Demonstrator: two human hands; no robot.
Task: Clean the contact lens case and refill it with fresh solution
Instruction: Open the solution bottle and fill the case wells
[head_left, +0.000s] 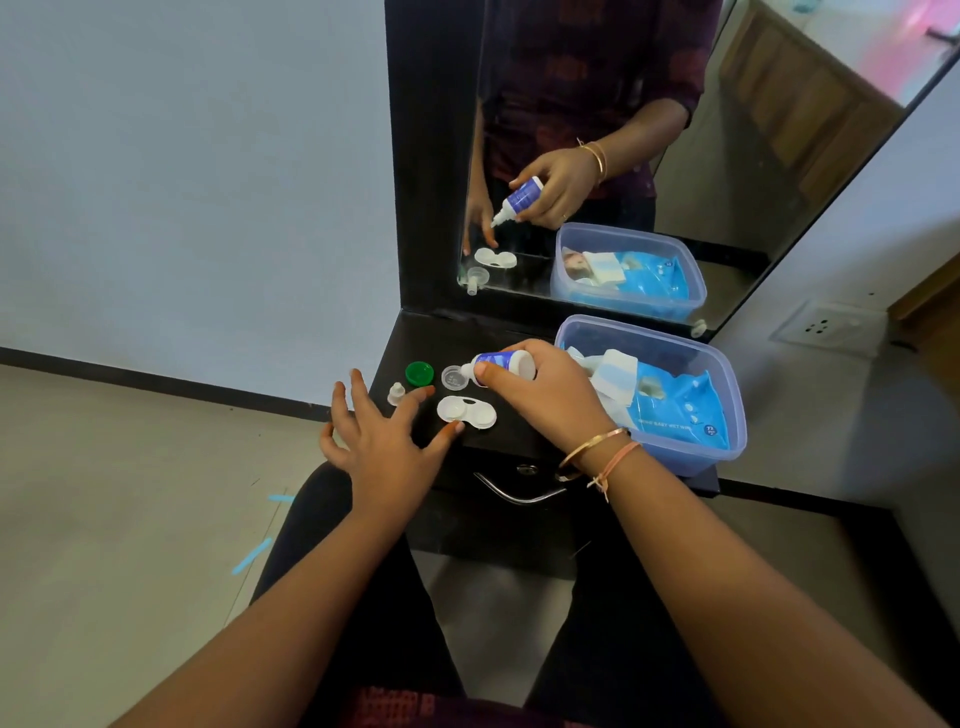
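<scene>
Beside lens case (466, 412), green cap (419, 373), wipes tub (684, 458)

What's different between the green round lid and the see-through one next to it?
The green lid is opaque; the clear lid is see-through. The clear lid lies at the nozzle of the solution bottle tilted in the right hand; the green lid lies farther left, apart from it. Both are round and lie loose on the black dresser top, off the white lens case.
</scene>
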